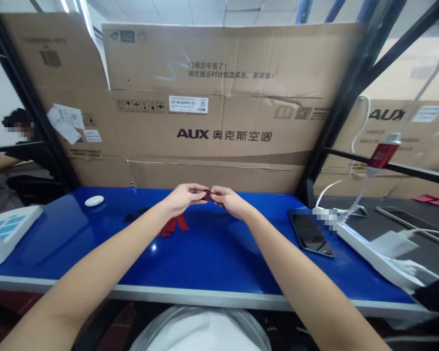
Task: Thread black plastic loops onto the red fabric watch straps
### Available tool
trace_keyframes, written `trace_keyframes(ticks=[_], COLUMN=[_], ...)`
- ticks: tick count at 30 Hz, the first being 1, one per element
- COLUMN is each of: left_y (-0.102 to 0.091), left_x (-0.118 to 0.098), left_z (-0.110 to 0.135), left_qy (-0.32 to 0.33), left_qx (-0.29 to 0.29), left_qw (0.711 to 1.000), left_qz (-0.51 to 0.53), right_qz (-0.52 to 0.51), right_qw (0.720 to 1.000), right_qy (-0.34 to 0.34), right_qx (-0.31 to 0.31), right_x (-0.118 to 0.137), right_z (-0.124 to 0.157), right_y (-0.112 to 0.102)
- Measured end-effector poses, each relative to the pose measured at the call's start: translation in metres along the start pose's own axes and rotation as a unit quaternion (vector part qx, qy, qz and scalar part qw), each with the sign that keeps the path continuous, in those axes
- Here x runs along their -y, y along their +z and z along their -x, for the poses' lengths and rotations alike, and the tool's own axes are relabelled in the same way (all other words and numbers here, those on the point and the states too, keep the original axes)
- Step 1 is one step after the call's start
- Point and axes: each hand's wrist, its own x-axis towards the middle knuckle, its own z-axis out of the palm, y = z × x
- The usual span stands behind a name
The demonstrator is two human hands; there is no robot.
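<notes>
Both my arms reach out over a blue table (212,258). My left hand (185,196) and my right hand (227,199) meet above its far middle, fingers pinched together on a small dark buckle (206,195) with a red strap (215,199) threaded at it. More red strap pieces (173,225) lie on the table just under my left wrist. A small black piece (131,218) lies left of them.
Flattened cardboard boxes (223,112) stand as a wall behind the table. A white oval object (94,200) and a white-blue box (7,231) sit at left. A dark phone (310,233), a white power strip (373,253) and cables lie at right. Another person (18,129) sits far left.
</notes>
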Motion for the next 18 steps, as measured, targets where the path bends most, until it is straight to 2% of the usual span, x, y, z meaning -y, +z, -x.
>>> trace_keyframes(ticks=[5, 8, 11, 13, 15, 18], left_y=[0.005, 0.01, 0.014, 0.014, 0.013, 0.01], left_x=[0.015, 0.021, 0.024, 0.025, 0.027, 0.029], left_z=[0.004, 0.009, 0.013, 0.014, 0.014, 0.014], left_qy=[-0.012, -0.034, -0.045, -0.044, -0.019, 0.06], left_qx=[-0.025, -0.026, -0.01, -0.003, -0.016, -0.065], left_qw=[0.997, 0.993, 0.992, 0.995, 0.999, 0.984], left_qz=[0.078, 0.114, 0.12, 0.091, 0.02, -0.156], right_qz=[-0.191, -0.222, -0.214, -0.203, -0.166, 0.002], right_qw=[0.976, 0.971, 0.976, 0.978, 0.984, 0.997], right_qy=[0.04, 0.023, 0.008, -0.014, -0.04, -0.061], right_qx=[-0.094, -0.085, -0.049, -0.049, -0.057, -0.056], right_x=[-0.004, -0.002, -0.001, -0.002, -0.005, -0.007], right_z=[0.004, 0.009, 0.011, 0.011, 0.01, 0.012], right_y=[0.017, 0.024, 0.026, 0.021, 0.013, 0.0])
